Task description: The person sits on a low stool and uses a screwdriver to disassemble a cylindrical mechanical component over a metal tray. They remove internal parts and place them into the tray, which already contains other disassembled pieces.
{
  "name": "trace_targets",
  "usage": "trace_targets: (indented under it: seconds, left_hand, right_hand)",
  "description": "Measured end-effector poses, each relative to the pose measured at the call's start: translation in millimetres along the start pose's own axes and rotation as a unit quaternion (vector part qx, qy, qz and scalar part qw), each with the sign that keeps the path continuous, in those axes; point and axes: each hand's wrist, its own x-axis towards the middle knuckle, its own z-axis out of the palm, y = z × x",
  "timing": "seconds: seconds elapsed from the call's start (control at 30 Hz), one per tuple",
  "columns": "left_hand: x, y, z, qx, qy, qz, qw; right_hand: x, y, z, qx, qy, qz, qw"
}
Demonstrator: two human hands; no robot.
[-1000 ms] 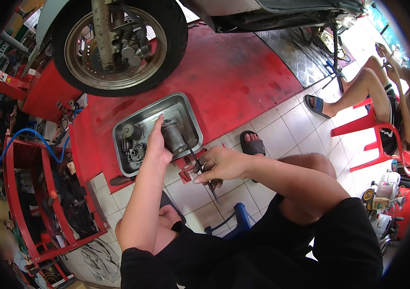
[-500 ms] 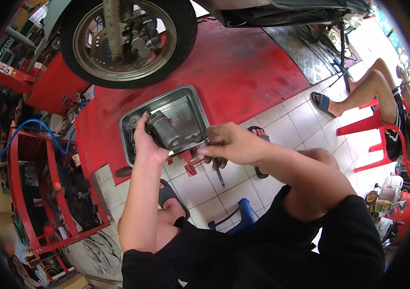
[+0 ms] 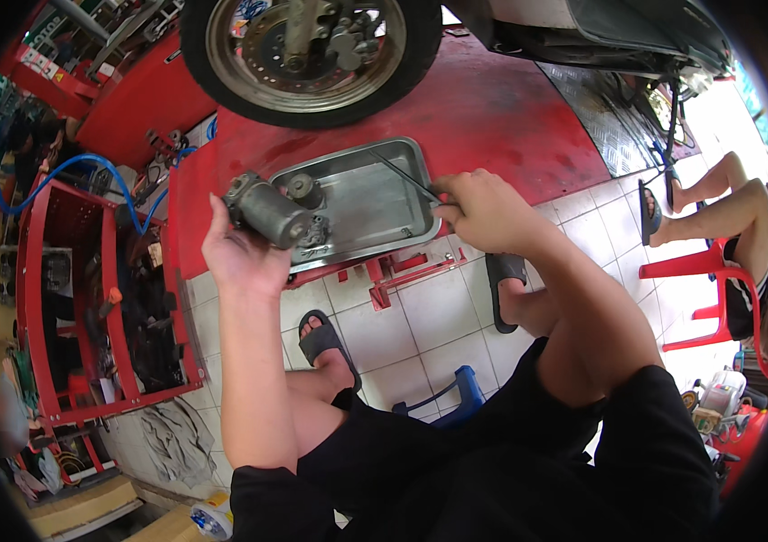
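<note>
My left hand (image 3: 244,257) grips a grey metal cylindrical motor (image 3: 271,212), tilted above the left end of a steel tray (image 3: 375,203). The thumb shows at its left side; the other fingers are mostly hidden beneath it. Over the tray's right rim, my right hand (image 3: 479,208) is closed on a thin dark metal rod-like tool (image 3: 406,178). Its far end points up and left into the tray, away from the motor. A round metal part (image 3: 304,190) and a small cluster of metal parts (image 3: 315,232) lie in the tray, right of the motor.
The tray sits on a red platform (image 3: 510,117), below a motorcycle wheel (image 3: 311,108). A red tool rack (image 3: 113,298) with a blue hose (image 3: 86,169) stands at left. A blue stool (image 3: 470,388) is below me. Someone sits on a red chair (image 3: 709,262) at right.
The motor has moved left from over the tray's middle to its left end. My right hand has swung the tool's free end from pointing down toward the floor to up over the tray.
</note>
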Motion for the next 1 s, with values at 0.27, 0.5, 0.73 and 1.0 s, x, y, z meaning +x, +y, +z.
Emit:
trace_targets:
  seconds: [0.27,0.5,0.73,1.0]
  left_hand:
    - [-14,35,-26,-0.062,0.141,-0.01,0.988]
    - [-21,36,-31,-0.077,0.117,-0.035,0.99]
    - [-20,37,-30,-0.061,0.117,-0.02,0.991]
    - [-15,26,-28,-0.059,0.065,-0.025,0.996]
  right_hand:
    - [12,-18,-9,0.164,-0.139,0.116,0.97]
    - [33,-32,2,0.321,-0.161,0.103,0.928]
    - [34,-38,12,0.403,-0.09,0.116,0.903]
    - [14,-43,18,0.342,-0.077,0.071,0.934]
